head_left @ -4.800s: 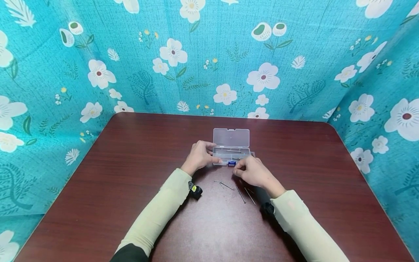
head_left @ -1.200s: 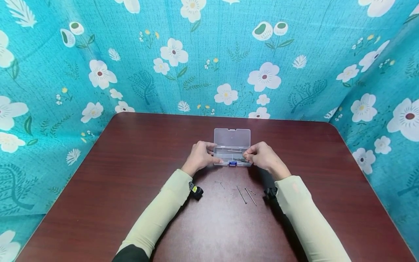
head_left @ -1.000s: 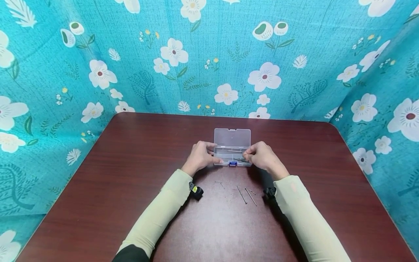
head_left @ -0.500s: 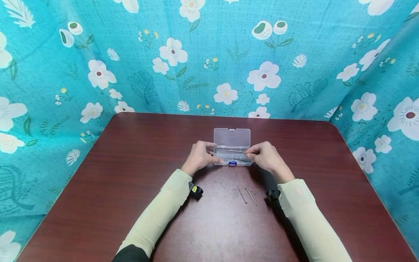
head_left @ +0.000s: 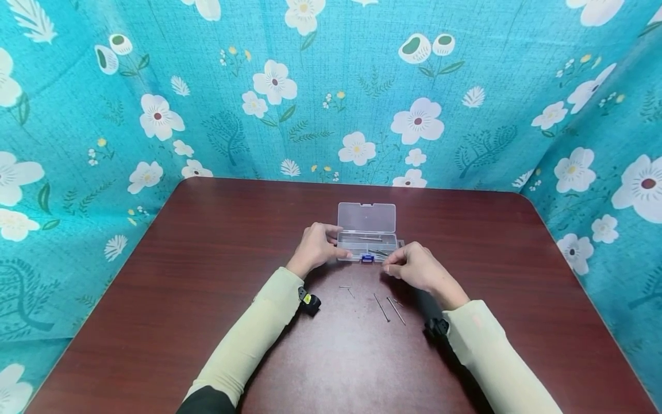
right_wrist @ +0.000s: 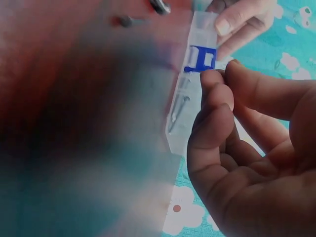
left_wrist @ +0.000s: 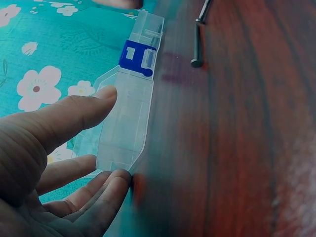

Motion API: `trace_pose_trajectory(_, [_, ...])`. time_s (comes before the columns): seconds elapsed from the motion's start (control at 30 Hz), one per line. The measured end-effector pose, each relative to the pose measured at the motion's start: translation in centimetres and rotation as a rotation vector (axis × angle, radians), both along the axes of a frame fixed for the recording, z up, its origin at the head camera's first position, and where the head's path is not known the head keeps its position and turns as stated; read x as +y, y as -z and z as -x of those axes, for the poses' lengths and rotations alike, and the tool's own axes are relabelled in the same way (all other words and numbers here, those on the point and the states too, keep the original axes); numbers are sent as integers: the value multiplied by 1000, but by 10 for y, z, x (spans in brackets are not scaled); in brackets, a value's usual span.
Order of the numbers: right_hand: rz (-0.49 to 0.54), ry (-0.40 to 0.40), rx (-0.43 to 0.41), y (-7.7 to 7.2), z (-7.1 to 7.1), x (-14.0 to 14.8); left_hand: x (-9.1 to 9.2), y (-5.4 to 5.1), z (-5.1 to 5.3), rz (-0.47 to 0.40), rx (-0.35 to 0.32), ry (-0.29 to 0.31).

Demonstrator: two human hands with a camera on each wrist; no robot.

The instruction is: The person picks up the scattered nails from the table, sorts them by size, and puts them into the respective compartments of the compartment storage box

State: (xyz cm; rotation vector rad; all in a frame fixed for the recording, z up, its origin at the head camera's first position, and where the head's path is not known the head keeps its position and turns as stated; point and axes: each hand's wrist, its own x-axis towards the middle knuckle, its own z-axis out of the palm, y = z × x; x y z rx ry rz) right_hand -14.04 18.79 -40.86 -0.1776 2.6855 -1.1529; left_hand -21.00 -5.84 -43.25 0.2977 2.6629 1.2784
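Observation:
A clear plastic box (head_left: 381, 259) with a blue clasp (head_left: 367, 259) stands on the table, its lid (head_left: 366, 218) raised at the back. My left hand (head_left: 316, 248) grips its left end. In the left wrist view the thumb lies on the front wall (left_wrist: 126, 118) and the fingers are behind and below. Nails (head_left: 369, 238) lie in the back compartment, and more (head_left: 379, 252) in the front right one. My right hand (head_left: 416, 267) is just off the front right corner, fingers loosely curled. Nothing shows between its thumb and fingertips.
In front of the box several loose nails lie on the dark red table (head_left: 233, 230). Two long nails (head_left: 381, 307) are to the right; small nails (head_left: 345, 287) lie further left. A floral blue curtain (head_left: 310, 115) hangs behind the table.
My right hand has moved from the box's right side toward me, off the box. One longer nail at the left of the table pieces is gone since the earliest frame. My left hand stays put.

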Motion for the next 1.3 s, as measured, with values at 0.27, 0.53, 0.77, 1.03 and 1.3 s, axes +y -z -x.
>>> trace_pose_trajectory(0.27, [-14, -110, -33, 3, -11, -2, 0, -1, 0, 1, -2, -1])
trace_pose_trajectory(0.53, [-179, -182, -6, 4, -20, -6, 0, -1, -1, -13, -5, -11])
trace_pose_trajectory(0.77, [-235, -183, 3, 6, -23, -7, -1, 0, -1, -21, 3, -4])
trace_pose_trajectory(1.03, [-284, -238, -2, 3, -24, -7, 1, 1, -1, -21, 1, 8])
trace_pose_trajectory(1.3, [-325, -184, -22, -3, -23, -15, 1, -2, -2, -24, -2, -2])
